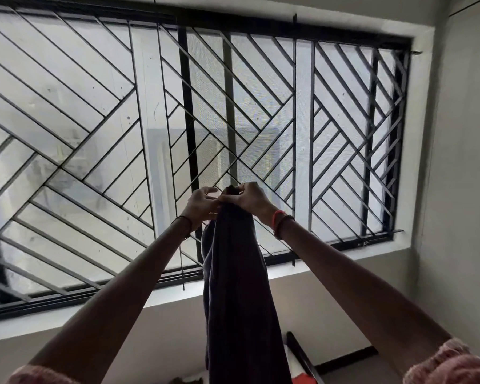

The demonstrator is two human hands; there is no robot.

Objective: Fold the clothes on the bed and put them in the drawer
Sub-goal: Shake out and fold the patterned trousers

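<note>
A dark garment (236, 286) hangs straight down in a long narrow drape from my raised hands, in front of the window. My right hand (251, 200) pinches its top edge, fingers curled over the cloth. My left hand (201, 205) sits close beside it at the same top edge, fingers bent and gripping the fabric. Both arms reach up and forward. The lower end of the garment runs out of the frame's bottom. The bed and the drawer are not in view.
A wide window with a black diagonal metal grille (178, 134) fills the wall ahead, above a pale sill (94, 314). A plain wall (460, 189) stands at the right. Something red (305, 379) and a dark bar (302, 356) show at the bottom.
</note>
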